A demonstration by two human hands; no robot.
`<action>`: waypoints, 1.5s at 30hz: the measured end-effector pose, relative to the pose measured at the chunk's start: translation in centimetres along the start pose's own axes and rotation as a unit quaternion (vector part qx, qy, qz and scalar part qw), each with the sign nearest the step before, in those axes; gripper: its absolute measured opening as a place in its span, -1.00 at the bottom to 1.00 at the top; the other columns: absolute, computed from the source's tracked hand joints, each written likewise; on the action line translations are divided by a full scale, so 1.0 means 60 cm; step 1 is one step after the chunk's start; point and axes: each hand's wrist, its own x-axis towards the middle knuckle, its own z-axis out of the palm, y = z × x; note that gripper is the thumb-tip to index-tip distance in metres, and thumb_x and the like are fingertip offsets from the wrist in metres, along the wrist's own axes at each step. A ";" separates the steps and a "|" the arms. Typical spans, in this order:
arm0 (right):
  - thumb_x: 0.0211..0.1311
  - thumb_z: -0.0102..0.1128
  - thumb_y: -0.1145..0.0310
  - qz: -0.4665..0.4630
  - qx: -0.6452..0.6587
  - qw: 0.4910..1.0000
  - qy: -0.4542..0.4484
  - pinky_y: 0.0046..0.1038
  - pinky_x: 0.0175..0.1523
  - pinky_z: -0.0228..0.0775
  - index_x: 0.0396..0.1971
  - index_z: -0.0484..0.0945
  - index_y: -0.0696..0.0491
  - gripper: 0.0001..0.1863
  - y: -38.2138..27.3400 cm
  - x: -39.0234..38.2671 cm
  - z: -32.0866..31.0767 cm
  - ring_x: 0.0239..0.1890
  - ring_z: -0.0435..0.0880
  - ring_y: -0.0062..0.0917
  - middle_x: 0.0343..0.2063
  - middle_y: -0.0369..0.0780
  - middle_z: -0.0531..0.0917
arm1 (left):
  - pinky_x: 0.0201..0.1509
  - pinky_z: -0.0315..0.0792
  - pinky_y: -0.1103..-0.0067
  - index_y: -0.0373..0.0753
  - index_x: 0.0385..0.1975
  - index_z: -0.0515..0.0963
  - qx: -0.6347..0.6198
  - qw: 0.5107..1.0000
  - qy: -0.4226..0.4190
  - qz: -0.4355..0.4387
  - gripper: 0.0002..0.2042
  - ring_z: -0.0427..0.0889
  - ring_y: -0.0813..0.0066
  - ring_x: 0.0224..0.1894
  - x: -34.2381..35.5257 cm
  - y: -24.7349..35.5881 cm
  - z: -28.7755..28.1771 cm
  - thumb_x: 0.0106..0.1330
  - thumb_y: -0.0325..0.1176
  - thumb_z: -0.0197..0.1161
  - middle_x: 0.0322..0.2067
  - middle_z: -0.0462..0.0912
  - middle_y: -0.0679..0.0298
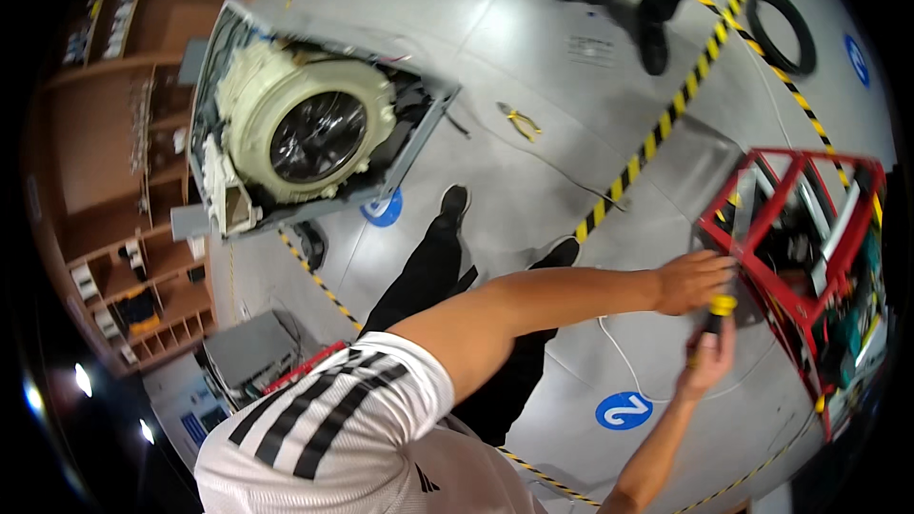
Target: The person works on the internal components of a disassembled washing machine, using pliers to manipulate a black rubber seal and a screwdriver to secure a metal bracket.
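Observation:
My right hand (709, 357) is closed round the yellow-and-black handle of a screwdriver (722, 305), held upright in the view at the right. My left hand (693, 281) reaches across from the left, its fingers curled at the screwdriver's metal shaft. Just beyond both hands stands a red metal tool rack (795, 181), with tools and metal pieces inside it.
An opened washing machine (243, 86) with exposed drum sits at upper left. Yellow pliers (522, 124) and cords lie on the floor (562, 352). Another person's legs (657, 0) are at top, near a black rubber ring (800, 57). Wooden shelving (95, 152) lines the left.

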 end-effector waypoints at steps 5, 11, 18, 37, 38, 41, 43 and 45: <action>0.17 0.13 0.35 0.212 -0.092 0.953 -0.199 -0.72 -0.54 0.15 0.02 0.43 0.20 -0.58 0.152 -0.097 0.283 -0.62 0.30 -0.79 -0.62 -0.39 0.41 | 0.00 0.37 0.36 -0.28 -0.33 0.57 -0.154 0.817 -0.143 -0.537 -0.77 0.50 0.12 -0.11 -0.424 -0.100 -0.231 0.22 -0.29 0.01 -0.28 0.57 0.11; 0.15 0.16 0.30 0.149 -0.188 0.918 -0.315 -0.58 -0.33 0.38 -0.05 0.47 0.21 -0.60 0.250 -0.146 0.535 -0.51 0.52 -0.63 -0.46 -0.09 0.65 | -0.12 0.43 0.48 -0.24 -0.03 0.41 -0.489 0.370 0.196 -0.765 -0.66 0.57 0.45 -0.19 -0.587 -0.195 -0.427 0.34 -0.21 -0.17 -0.20 0.60 0.20; 0.14 0.15 0.29 0.097 -0.272 0.884 -0.367 -0.60 -0.56 0.23 0.00 0.46 0.07 -0.60 0.311 -0.089 0.773 -0.71 0.33 -0.71 -0.68 -0.23 0.51 | -0.18 0.48 0.51 -0.29 -0.02 0.34 -0.502 0.416 0.294 -0.699 -0.67 0.59 0.40 -0.25 -0.713 -0.377 -0.523 0.33 -0.21 -0.03 -0.26 0.58 0.12; 0.08 0.19 0.25 0.154 -0.251 0.847 -0.442 -0.62 -0.41 0.28 -0.24 0.46 0.14 -0.68 0.821 0.237 0.973 -0.54 0.44 -0.69 -0.60 -0.33 0.54 | -0.13 0.50 0.50 -0.32 -0.09 0.35 -0.437 0.503 0.331 -0.668 -0.68 0.59 0.32 -0.21 -1.009 -0.834 -0.334 0.37 -0.18 -0.03 -0.27 0.57 0.08; 0.09 0.19 0.24 0.133 -0.244 0.854 -0.439 -0.64 -0.42 0.27 -0.25 0.48 0.14 -0.69 0.832 0.248 0.984 -0.54 0.44 -0.71 -0.60 -0.33 0.54 | -0.14 0.49 0.51 -0.35 -0.06 0.32 -0.448 0.513 0.366 -0.634 -0.66 0.59 0.32 -0.20 -1.022 -0.855 -0.326 0.39 -0.18 -0.05 -0.27 0.55 0.08; 0.10 0.19 0.26 0.145 -0.188 0.878 -0.415 -0.64 -0.41 0.28 -0.24 0.49 0.15 -0.70 0.866 0.267 1.013 -0.53 0.44 -0.72 -0.60 -0.34 0.53 | -0.14 0.49 0.52 -0.37 -0.04 0.31 -0.426 0.572 0.380 -0.589 -0.66 0.59 0.31 -0.20 -1.043 -0.906 -0.319 0.39 -0.20 -0.05 -0.27 0.54 0.08; 0.09 0.23 0.24 0.139 -0.160 0.890 -0.403 -0.64 -0.38 0.30 -0.25 0.52 0.17 -0.68 0.897 0.268 1.019 -0.51 0.45 -0.73 -0.58 -0.34 0.54 | -0.15 0.48 0.52 -0.37 -0.01 0.30 -0.418 0.582 0.389 -0.578 -0.64 0.59 0.30 -0.21 -1.044 -0.925 -0.313 0.39 -0.20 -0.04 -0.26 0.53 0.08; 0.13 0.24 0.23 0.071 -0.156 0.908 -0.382 -0.69 -0.50 0.20 -0.21 0.51 0.16 -0.66 0.928 0.255 1.025 -0.58 0.39 -0.79 -0.61 -0.39 0.51 | -0.14 0.48 0.52 -0.37 0.01 0.29 -0.402 0.585 0.393 -0.585 -0.64 0.59 0.30 -0.20 -1.045 -0.933 -0.306 0.39 -0.20 -0.04 -0.26 0.53 0.08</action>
